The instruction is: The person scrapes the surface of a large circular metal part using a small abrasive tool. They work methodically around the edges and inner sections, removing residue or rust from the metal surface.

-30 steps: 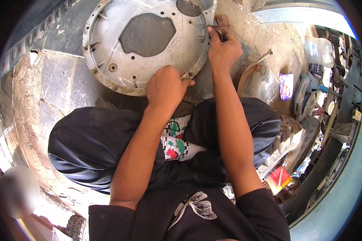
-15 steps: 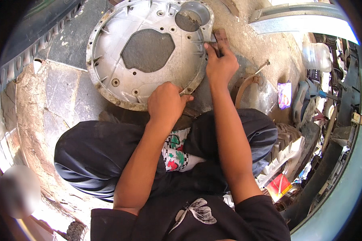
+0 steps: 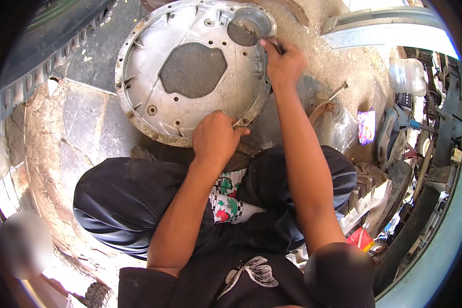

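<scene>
A round, silvery cast-metal bell housing lies ahead of my knees. It has a large central opening, a smaller round one at its far right, and bolt holes along a dirty rim. My left hand is closed over the near rim, its thumb pointing right. At the housing's right edge, my right hand is closed, slightly blurred. It pinches a small dark flat piece, most of which the fingers hide. I cannot make out its exact kind.
A rusty curved metal part lies right of the housing, with a purple-and-white packet beyond it. A clear plastic container, a metal beam and piled parts line the right side. A big black tyre-like object stands at upper left.
My right hand has moved up along the housing's right edge with the dark piece. The left hand keeps its place on the near rim. The whole view has shifted slightly.
</scene>
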Motion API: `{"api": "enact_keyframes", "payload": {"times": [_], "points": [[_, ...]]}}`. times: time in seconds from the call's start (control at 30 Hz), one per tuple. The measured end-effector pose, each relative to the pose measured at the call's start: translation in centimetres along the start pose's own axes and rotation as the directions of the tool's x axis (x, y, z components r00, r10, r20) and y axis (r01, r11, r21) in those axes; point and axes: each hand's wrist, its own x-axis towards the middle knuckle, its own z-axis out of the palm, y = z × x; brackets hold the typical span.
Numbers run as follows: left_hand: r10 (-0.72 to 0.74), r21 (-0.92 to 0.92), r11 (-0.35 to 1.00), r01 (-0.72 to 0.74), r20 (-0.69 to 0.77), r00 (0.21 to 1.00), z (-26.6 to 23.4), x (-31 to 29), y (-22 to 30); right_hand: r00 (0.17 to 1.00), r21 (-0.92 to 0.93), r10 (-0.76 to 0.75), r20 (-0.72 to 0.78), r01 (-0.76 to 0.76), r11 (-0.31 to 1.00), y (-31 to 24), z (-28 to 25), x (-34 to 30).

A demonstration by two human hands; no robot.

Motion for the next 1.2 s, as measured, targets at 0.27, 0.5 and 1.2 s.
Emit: {"api": "enact_keyframes", "payload": {"times": [0.27,0.5,1.2], "points": [[0.045,0.03,0.999,-0.044,-0.05,0.998,0.7,0.1,-0.5,0.998,-0.021,-0.065,-0.009,0.065,0.998,-0.2,0.1,0.5],[0.007,-0.001,1.0,-0.007,-0.025,1.0,0.5,0.0,-0.4,0.991,0.011,-0.121,-0.055,0.122,0.992,0.1,-0.2,-0.1],[0.019,0.033,0.999,-0.019,0.0,1.0,0.7,0.3,-0.4,0.98,0.237,0.196,0.018,-0.195,0.952,2.1,0.5,1.0]]}}
